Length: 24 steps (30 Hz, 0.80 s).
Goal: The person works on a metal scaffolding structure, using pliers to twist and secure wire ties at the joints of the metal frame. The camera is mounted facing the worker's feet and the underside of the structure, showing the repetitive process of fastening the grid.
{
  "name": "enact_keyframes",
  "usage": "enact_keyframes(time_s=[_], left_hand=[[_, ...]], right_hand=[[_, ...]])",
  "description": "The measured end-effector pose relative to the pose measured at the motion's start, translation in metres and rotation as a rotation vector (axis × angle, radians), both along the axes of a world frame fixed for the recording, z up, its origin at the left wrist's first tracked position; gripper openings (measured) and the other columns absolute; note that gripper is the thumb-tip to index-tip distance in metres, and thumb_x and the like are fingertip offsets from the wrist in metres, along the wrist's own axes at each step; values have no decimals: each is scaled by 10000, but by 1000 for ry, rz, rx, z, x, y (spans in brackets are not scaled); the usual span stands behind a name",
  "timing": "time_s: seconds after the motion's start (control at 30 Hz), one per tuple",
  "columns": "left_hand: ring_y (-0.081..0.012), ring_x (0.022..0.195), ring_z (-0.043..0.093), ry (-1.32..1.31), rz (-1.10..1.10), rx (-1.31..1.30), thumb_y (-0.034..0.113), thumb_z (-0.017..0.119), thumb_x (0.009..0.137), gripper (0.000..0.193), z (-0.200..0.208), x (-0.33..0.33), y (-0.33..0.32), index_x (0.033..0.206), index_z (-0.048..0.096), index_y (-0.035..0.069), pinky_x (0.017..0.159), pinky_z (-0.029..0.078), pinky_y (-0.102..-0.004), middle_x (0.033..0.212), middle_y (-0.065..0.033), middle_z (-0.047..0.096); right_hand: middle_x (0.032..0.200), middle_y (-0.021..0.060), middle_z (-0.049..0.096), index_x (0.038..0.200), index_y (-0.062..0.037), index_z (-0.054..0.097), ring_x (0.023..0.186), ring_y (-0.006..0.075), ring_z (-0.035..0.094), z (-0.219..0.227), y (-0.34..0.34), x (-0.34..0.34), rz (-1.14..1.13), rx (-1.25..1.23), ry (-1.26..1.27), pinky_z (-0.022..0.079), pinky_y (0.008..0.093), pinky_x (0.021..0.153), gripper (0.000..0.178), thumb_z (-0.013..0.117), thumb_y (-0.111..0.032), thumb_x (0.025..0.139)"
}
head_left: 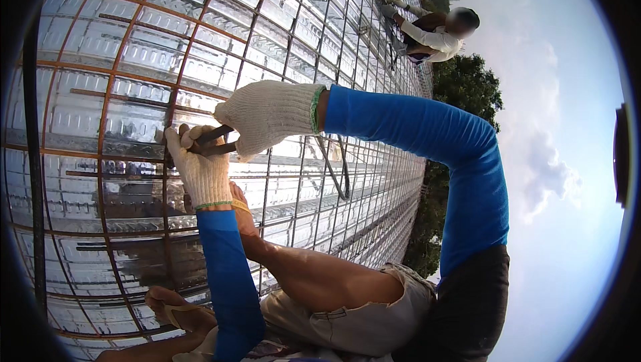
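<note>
My right hand [274,118], in a white knit glove with a green cuff, is closed around a dark metal two-armed tool [219,148], apparently pincers. Its two arms reach toward my left hand [203,172], also gloved. The left fingers are bent and pressed together at the tool's end, beside a crossing of the rusty rebar mesh [101,155]. Whatever they pinch is hidden. Both forearms wear blue sleeves. My sandalled foot [172,302] and my other foot [244,210] rest on the mesh.
Under the mesh lie shiny ribbed metal sheets [137,122]. A black hose or cable [33,162] runs along the left. A dark bent rod or cable loop [344,182] lies on the mesh. Another gloved person [434,38] crouches farther off, near trees [467,92].
</note>
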<state>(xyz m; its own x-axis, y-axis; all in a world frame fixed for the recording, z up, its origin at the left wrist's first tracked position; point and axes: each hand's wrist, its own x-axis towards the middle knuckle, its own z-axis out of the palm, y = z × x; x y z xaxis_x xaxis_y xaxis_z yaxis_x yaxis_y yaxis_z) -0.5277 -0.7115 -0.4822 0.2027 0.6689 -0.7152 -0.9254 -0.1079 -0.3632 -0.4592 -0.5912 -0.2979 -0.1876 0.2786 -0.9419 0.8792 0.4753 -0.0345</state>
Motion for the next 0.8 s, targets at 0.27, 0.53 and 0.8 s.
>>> enact_keyframes(time_s=[0.27,0.53,0.8], left_hand=[[-217,857,673,139,-355,-251,516,615,1096,509,16,-24,5,738,558,159,847,550,-440,787,-24,691],[-267,816,696,38,-63,-39,515,573,1100,492,32,1,-6,972,719,62,838,592,-475,790,-57,707],[-100,536,402,-147,-13,-148,238,583,1042,180,27,-11,-4,998,628,69,563,456,-311,637,60,361]], right_hand=[[955,149,796,1191,40,662,906,271,812,-13,-42,-23,169,244,-18,644,398,747,404,799,-223,916],[729,136,699,882,33,774,667,273,680,-31,-12,11,-293,-146,-6,563,380,607,373,734,-329,801],[824,126,730,1099,51,721,645,225,704,-16,-36,-3,-290,-210,-5,564,355,554,438,748,-350,924]])
